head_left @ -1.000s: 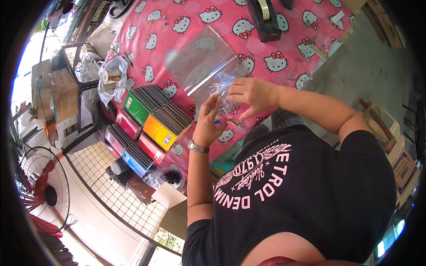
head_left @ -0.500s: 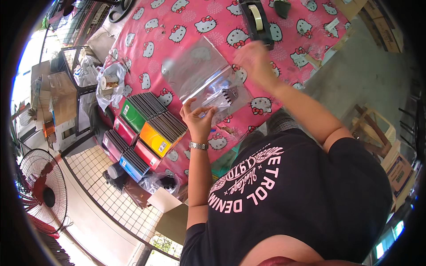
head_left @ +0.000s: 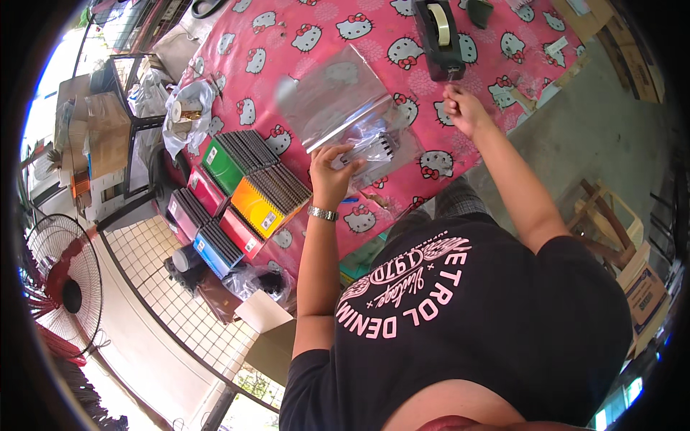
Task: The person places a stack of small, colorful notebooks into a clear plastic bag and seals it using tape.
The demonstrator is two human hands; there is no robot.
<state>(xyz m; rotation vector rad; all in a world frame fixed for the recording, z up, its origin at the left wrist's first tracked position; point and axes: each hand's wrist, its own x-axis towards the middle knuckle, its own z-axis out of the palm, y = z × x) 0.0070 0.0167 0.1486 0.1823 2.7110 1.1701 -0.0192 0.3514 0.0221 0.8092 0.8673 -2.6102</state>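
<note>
On the pink cloth lies a clear plastic bag (head_left: 334, 97), its upper part spread flat and its lower part crumpled. Inside or under the crumpled plastic shows a small spiral-bound notebook (head_left: 387, 146), mostly its black coil. My left hand (head_left: 333, 172), with a metal watch on the wrist, pinches the bag's lower left edge with thumb and fingers. Just below the toothed end of a black tape dispenser (head_left: 437, 54), my right hand (head_left: 466, 111) is closed in a pinch. Whatever is between its fingertips is too small to make out. A tape roll (head_left: 439, 25) sits in the dispenser.
Left of my left hand stand stacks of spiral notebooks, among them green (head_left: 224, 164), yellow (head_left: 256, 209) and blue (head_left: 215, 251). A white plastic bag (head_left: 188, 118) hangs at the table's left edge. A fan (head_left: 70, 287) stands at far left.
My right hand has moved from beside the bag to the dispenser's end, and its fingers are now pinched. My left hand stays on the bag. The whole view has shifted slightly.
</note>
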